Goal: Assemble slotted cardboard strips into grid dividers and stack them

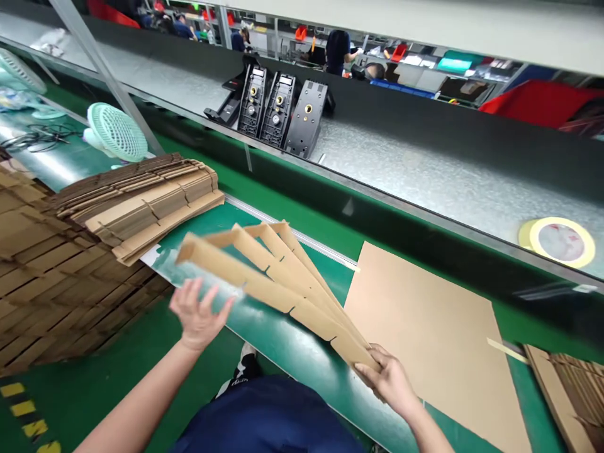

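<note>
Slotted cardboard strips (278,277) fan out over the green bench, joined at their far end by a cross strip. My right hand (389,377) pinches their near ends together. Close to the far left end of the strips is my left hand (201,314), its fingers spread and holding nothing. A flat cardboard sheet (425,327) lies on the bench to the right of the strips, held by pieces of tape. Further left rests a stack of folded cardboard dividers (155,195).
A large pile of cardboard dividers (61,270) stands at the left. Black plastic parts (283,113) and a yellow tape roll (557,242) sit on the raised metal shelf (401,163). A green fan (117,132) is behind the stack. More dividers (566,390) lie at the right edge.
</note>
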A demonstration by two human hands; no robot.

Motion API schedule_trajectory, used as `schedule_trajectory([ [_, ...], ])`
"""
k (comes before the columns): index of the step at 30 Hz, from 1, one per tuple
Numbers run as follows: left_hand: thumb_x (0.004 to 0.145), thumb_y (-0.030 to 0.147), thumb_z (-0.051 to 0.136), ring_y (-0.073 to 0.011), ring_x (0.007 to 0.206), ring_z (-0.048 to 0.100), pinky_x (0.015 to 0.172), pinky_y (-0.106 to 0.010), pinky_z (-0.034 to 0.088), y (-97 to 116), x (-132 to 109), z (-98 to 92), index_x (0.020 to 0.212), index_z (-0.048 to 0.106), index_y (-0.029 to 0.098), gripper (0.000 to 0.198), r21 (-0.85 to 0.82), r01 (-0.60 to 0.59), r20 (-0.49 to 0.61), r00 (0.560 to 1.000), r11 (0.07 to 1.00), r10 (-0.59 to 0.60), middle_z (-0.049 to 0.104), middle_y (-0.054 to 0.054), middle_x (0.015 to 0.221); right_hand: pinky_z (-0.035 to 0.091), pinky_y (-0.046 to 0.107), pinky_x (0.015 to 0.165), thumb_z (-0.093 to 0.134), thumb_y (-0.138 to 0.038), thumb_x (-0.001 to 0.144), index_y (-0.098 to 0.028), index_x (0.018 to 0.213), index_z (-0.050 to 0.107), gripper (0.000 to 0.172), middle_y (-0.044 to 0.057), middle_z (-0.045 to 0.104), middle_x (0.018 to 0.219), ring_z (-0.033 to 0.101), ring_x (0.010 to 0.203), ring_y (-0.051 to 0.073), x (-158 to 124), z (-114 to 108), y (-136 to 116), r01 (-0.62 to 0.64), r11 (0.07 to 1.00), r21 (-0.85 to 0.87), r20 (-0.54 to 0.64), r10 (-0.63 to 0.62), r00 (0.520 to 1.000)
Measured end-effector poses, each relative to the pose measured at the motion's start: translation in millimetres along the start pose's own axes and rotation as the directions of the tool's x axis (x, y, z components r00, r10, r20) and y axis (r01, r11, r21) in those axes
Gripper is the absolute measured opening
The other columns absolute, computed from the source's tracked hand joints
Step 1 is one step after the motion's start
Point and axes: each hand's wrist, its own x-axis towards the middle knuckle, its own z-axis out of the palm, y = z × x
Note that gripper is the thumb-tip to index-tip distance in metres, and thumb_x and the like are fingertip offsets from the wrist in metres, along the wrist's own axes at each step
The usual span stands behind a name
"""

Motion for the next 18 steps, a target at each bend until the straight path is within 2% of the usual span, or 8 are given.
schedule_trajectory([
  [3,0.078,0.048,0.062,-0.0353,0.140,0.019,0.106,-0.058,0.029,-3.0,33.3,-27.6,0.138,0.026,0.026,0.074,-0.003,0.066,-0.225,0.972,0.998,-0.065,0.020,-0.016,0.149,0.052,0.032,0.070,0.064,-0.055,0.077,-0.016,0.090,0.067,0.041,0.006,0.067,0.086,0.065,0.077,0.021,5.5,-21.1,-15.9,-0.184,0.905,0.384,0.283,0.074,0.956],
  [4,0.080,0.046,0.061,-0.0345,0.140,0.019,0.107,-0.058,0.028,0.6,43.7,-30.6,0.140,0.023,0.025,0.073,-0.015,0.059,-0.235,0.970,0.998,-0.061,0.020,-0.016,0.150,0.053,0.032,0.069,0.065,-0.057,0.075,-0.016,0.092,0.067,0.044,0.006,0.068,0.083,0.065,0.074,0.021,9.7,-28.1,-14.9,-0.259,0.847,0.464,0.342,0.098,0.935],
  [6,0.084,0.043,0.055,-0.0325,0.141,0.021,0.108,-0.056,0.027,13.1,59.5,-26.0,0.140,0.026,0.024,0.065,-0.051,0.049,-0.160,0.986,0.997,-0.057,0.024,-0.015,0.149,0.053,0.036,0.074,0.066,-0.060,0.072,-0.015,0.096,0.066,0.051,0.008,0.069,0.084,0.067,0.074,0.022,20.7,-43.5,-4.3,-0.370,0.741,0.560,0.421,0.130,0.898],
  [9,0.089,0.042,0.046,-0.0309,0.141,0.023,0.109,-0.053,0.026,36.3,66.2,1.3,0.134,0.040,0.023,0.049,-0.114,0.043,0.089,0.995,0.993,-0.033,0.031,-0.013,0.149,0.051,0.039,0.086,0.061,-0.065,0.075,-0.016,0.099,0.066,0.055,0.011,0.070,0.093,0.068,0.087,0.024,37.1,-71.7,24.2,-0.417,0.681,0.602,0.421,0.173,0.890],
  [11,0.090,0.043,0.043,-0.0318,0.140,0.024,0.108,-0.053,0.027,48.6,61.3,25.0,0.128,0.049,0.022,0.044,-0.139,0.028,0.228,0.974,0.990,0.005,0.033,-0.014,0.149,0.050,0.041,0.088,0.053,-0.068,0.078,-0.017,0.104,0.065,0.058,0.012,0.070,0.099,0.067,0.093,0.025,42.5,-89.9,45.2,-0.442,0.702,0.558,0.384,0.254,0.888],
  [13,0.090,0.044,0.042,-0.0327,0.140,0.025,0.106,-0.053,0.029,57.2,55.3,48.4,0.124,0.053,0.020,0.043,-0.148,0.022,0.311,0.950,0.989,0.026,0.033,-0.016,0.149,0.051,0.042,0.087,0.049,-0.070,0.079,-0.018,0.106,0.064,0.060,0.013,0.069,0.104,0.066,0.096,0.026,41.8,-101.5,63.6,-0.470,0.733,0.492,0.329,0.343,0.880],
  [15,0.090,0.045,0.042,-0.0323,0.139,0.026,0.105,-0.052,0.032,63.8,54.9,70.6,0.127,0.051,0.019,0.046,-0.162,0.044,0.346,0.938,0.986,0.015,0.033,-0.017,0.149,0.050,0.041,0.089,0.053,-0.069,0.077,-0.018,0.103,0.065,0.059,0.013,0.069,0.109,0.065,0.098,0.026,36.2,-102.0,77.4,-0.446,0.763,0.467,0.262,0.363,0.894],
  [18,0.089,0.046,0.043,-0.0311,0.138,0.029,0.104,-0.049,0.035,72.8,70.4,103.3,0.136,0.040,0.016,0.056,-0.213,0.106,0.370,0.929,0.971,-0.020,0.033,-0.019,0.149,0.049,0.039,0.090,0.059,-0.067,0.074,-0.018,0.094,0.066,0.053,0.011,0.070,0.103,0.065,0.097,0.025,21.6,-82.5,89.4,-0.369,0.776,0.512,0.190,0.317,0.929],
])
